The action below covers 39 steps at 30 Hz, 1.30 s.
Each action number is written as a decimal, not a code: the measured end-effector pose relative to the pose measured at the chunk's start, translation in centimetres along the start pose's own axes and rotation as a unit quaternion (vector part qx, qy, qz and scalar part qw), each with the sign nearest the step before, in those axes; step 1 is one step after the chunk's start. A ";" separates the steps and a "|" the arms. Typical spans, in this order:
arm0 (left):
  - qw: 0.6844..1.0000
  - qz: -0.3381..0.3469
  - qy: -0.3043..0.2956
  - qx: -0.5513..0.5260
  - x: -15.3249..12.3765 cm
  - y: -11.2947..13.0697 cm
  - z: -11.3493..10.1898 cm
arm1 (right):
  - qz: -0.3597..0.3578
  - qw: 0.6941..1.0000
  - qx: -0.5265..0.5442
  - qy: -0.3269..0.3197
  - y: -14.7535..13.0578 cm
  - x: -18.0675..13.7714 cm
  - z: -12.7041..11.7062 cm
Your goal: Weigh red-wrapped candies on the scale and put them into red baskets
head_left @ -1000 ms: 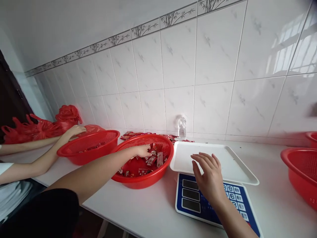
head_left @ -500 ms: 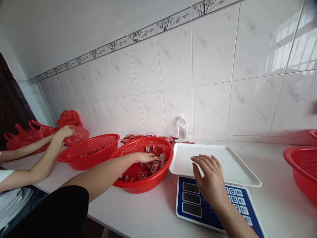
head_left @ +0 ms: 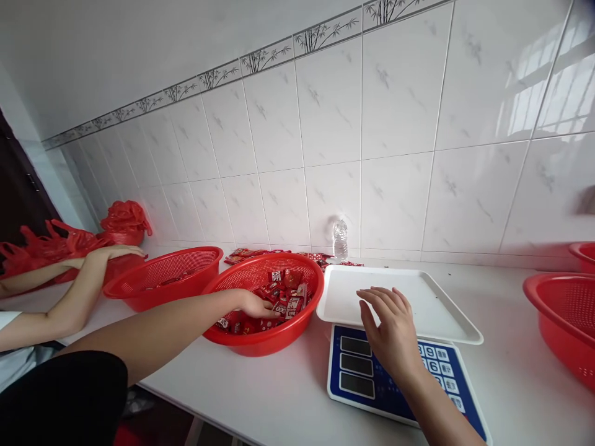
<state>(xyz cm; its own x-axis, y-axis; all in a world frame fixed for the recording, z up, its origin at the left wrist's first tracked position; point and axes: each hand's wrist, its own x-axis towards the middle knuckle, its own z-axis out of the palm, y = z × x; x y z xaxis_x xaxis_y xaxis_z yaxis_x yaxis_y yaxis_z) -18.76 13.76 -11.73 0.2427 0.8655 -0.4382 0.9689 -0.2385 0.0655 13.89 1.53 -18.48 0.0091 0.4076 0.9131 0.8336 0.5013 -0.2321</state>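
Note:
My left hand [head_left: 255, 306] reaches down into a red perforated basket [head_left: 260, 345] holding many small red packets [head_left: 294, 303]. Its fingers are stretched out and rest on the packets; nothing is visibly gripped. Over the near edge of a white tray [head_left: 430, 303] hovers my right hand [head_left: 390, 316], palm down, fingers apart and holding nothing. The tray sits on a digital scale [head_left: 357, 365] with a blue panel, dark displays and number keys, partly covered by my right forearm.
A second red basket [head_left: 162, 272] with packets stands to the left. Beyond it, a co-worker's arm [head_left: 88, 285] rests by red plastic bags [head_left: 74, 238]. By the tiled wall stand a clear bottle [head_left: 340, 240] and loose red packets [head_left: 246, 253]. Another red basket [head_left: 558, 316] is at right.
My left hand has moved left and slightly down among the packets. My right hand stays over the tray edge. The co-worker's hand has shifted near the bags.

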 end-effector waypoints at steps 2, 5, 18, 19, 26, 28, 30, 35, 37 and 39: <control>0.994 0.023 -0.090 -0.053 -1.1 1.3 -0.1 | -0.001 1.000 0.002 0.001 0.2 0.0 0.0; 0.987 0.030 -0.141 -0.067 -2.2 2.5 0.1 | 0.003 1.000 0.004 0.004 0.4 0.0 -0.1; 0.998 0.045 -0.037 0.029 -0.1 1.5 1.7 | 0.013 1.000 0.011 0.000 0.8 -0.1 0.1; 0.998 0.058 -0.024 0.016 -0.2 1.3 1.5 | 0.014 1.000 0.012 0.000 0.8 -0.1 0.1; 0.990 0.045 0.093 -0.098 -1.2 1.7 -1.9 | 0.022 0.999 0.024 -0.015 0.7 -0.1 0.1; 0.984 0.046 0.113 -0.128 -1.3 2.3 -3.2 | 0.021 0.999 0.026 -0.017 0.7 -0.1 0.2; 0.976 0.069 0.133 -0.160 -1.4 3.2 -4.4 | 0.020 0.999 0.028 -0.020 0.7 -0.1 0.2; 0.947 0.145 0.159 -0.238 -1.4 8.8 -5.9 | 0.031 0.999 0.030 -0.023 0.8 0.0 0.2; 0.926 0.203 0.153 -0.279 -1.3 11.8 -5.7 | 0.036 0.999 0.028 -0.025 0.8 0.0 0.2; 0.902 0.263 0.142 -0.311 -1.0 14.3 -5.3 | 0.040 0.999 0.024 -0.024 0.9 0.1 0.1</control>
<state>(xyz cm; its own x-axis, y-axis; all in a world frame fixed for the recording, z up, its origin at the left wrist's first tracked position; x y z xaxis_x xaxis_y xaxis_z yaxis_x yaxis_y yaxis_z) -4.87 11.80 -5.61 0.5939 0.8035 0.0418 0.5336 -0.4322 0.7270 14.57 2.11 -18.63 0.0479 0.4828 0.8744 0.8042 0.5006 -0.3204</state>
